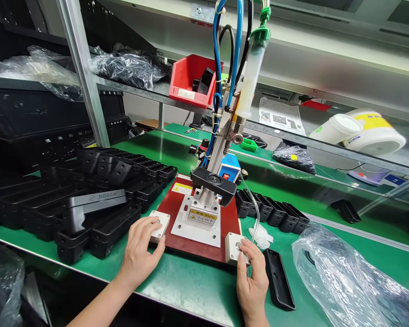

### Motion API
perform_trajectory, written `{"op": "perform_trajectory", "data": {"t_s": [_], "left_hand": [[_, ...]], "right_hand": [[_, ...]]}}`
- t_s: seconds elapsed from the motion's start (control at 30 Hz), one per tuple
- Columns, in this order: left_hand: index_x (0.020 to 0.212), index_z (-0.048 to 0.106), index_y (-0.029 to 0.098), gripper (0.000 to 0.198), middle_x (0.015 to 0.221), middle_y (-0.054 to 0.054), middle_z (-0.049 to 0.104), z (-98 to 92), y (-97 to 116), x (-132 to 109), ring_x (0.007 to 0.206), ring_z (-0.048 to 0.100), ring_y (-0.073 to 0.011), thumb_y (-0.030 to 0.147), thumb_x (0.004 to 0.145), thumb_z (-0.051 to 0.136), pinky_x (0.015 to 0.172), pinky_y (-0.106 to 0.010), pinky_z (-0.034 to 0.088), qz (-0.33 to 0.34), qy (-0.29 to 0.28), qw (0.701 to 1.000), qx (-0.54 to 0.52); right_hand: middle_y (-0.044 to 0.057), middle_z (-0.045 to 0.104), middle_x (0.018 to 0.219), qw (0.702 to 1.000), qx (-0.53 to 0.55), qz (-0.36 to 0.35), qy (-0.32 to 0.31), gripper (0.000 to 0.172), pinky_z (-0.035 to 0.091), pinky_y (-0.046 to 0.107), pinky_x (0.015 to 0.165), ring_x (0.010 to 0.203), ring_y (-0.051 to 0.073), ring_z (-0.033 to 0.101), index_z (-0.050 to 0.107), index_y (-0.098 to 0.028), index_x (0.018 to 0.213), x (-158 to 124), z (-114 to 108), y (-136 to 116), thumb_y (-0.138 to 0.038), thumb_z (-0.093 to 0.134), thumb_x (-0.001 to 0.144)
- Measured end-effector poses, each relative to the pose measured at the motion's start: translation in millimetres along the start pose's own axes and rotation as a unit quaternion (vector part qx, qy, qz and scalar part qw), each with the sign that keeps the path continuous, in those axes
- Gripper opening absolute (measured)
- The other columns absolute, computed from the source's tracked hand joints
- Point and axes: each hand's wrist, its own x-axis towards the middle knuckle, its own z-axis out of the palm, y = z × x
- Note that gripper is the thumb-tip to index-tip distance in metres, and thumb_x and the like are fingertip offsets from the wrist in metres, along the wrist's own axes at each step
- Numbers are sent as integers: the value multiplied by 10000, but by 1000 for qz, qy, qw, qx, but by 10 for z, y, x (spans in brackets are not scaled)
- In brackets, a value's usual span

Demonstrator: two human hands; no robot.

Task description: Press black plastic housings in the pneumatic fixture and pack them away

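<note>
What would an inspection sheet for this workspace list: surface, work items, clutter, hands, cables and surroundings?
Surface: green tabletop, carrying a red-brown base plate.
Work items: black ribbed part with a round centre, on a metal fixture; syringe higher up.
Clutter: black casings grouped left, a BOSCH-marked piece on them; clear bag right.
Grips: left hand on left button box, right hand on right button box.
Cables: blue hoses and black hoses near the syringe.
Surroundings: shelf with red bin and white tubs.

Bright worktop with soft glare, highlights on clear plastic bag, dark lower-left corner, stretched edges
</note>
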Motion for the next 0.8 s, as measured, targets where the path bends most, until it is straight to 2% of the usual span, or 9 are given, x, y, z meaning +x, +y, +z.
{"op": "perform_trajectory", "data": {"t_s": [0.8], "left_hand": [[1090,538,174,293,1107,-121,601,7,3,0,1075,563,-277,118,816,624,940,-476,465,-1,0,1000,7]], "right_hand": [[123,623,1143,1000,-3,3,-5,168,487,509,920,1099,269,583,616,-190,1058,10,-20,-20,-219,524,921]]}}
